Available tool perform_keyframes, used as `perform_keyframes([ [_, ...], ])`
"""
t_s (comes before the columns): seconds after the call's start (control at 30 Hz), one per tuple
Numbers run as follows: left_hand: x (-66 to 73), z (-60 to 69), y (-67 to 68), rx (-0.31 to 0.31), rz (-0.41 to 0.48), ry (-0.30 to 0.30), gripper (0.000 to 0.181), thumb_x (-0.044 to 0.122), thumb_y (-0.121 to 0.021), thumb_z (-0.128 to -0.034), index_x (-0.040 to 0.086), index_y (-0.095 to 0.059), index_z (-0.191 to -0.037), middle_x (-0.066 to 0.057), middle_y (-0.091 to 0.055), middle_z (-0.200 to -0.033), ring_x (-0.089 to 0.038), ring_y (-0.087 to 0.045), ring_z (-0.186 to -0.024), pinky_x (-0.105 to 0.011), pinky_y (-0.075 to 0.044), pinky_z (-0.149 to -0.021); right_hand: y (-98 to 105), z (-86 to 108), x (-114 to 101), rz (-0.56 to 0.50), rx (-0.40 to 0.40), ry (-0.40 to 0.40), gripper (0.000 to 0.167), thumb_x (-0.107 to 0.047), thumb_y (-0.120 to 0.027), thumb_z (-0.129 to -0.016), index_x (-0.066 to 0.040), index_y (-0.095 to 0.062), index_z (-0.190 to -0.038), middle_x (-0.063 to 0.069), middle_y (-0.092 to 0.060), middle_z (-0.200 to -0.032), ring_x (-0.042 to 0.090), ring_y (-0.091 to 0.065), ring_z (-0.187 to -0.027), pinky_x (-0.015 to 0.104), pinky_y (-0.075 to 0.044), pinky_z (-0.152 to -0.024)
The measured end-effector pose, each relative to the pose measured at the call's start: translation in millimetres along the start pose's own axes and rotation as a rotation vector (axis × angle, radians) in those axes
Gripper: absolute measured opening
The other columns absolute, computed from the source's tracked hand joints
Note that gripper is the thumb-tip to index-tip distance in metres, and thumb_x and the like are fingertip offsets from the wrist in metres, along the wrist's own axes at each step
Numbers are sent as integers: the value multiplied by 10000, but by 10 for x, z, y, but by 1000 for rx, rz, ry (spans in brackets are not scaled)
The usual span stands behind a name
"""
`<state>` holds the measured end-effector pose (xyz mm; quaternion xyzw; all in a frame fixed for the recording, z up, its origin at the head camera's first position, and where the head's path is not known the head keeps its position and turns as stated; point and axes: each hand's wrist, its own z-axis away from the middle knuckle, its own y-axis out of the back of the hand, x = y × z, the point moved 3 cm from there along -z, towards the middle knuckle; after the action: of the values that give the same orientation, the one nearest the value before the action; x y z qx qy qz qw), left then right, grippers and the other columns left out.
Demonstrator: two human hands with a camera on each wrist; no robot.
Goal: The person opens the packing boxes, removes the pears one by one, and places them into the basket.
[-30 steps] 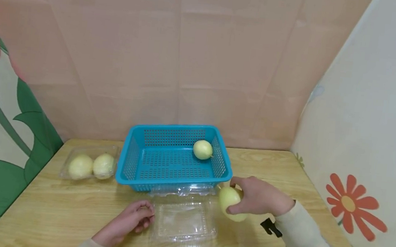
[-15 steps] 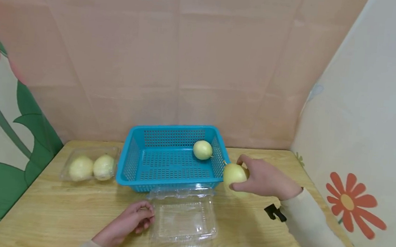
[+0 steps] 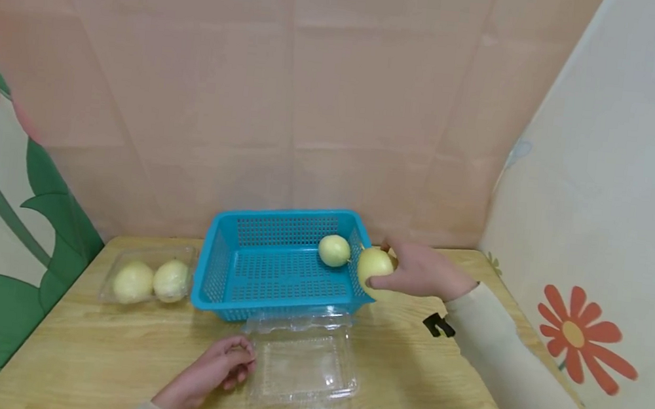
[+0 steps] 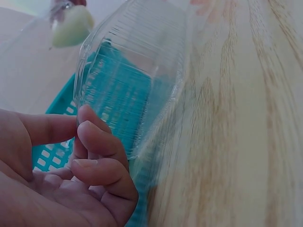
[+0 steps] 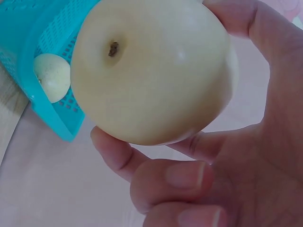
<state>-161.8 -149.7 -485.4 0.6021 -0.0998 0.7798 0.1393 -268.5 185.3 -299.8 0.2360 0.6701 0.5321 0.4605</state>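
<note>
A pale yellow-green fruit is gripped between thumb and fingers of the right hand, over the right edge of the blue basket. The right wrist view shows the held fruit close up, its dark stem end facing the camera. A second fruit lies inside the basket at the right. The left hand pinches the left edge of an open clear plastic container in front of the basket; in the left wrist view, thumb and fingertips of the left hand hold its rim.
At the left of the wooden table stands a clear container holding two similar fruits. A pink cloth backdrop rises behind the table, and a wall with a red flower stands at the right.
The right hand has lifted the fruit from beside the clear container, away from the person, then left to the basket's right edge. The left hand has stayed at the container's edge.
</note>
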Motion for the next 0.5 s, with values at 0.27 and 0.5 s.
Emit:
perform_keyframes([
  [0.27,14,6,-13,10,-2,4,161,157,-542,-995,-4,-554,-988,-30,-626,-835,-84,-484,-640,-174,-351,-508,56,-182,6,15,-12,-11,573,-501,-747,-797,-54,-576,-1112,31,-584,-814,183,-527,-687,310,-428,-569],
  [0.5,7,-16,-34,22,10,4,156,149,-548,-989,-7,-551,-992,-29,-626,-823,-82,-484,-632,-175,-354,-503,90,-413,-53,-24,-11,33,538,-472,-768,-784,-34,-603,-1049,38,-602,-814,185,-529,-697,309,-430,-590],
])
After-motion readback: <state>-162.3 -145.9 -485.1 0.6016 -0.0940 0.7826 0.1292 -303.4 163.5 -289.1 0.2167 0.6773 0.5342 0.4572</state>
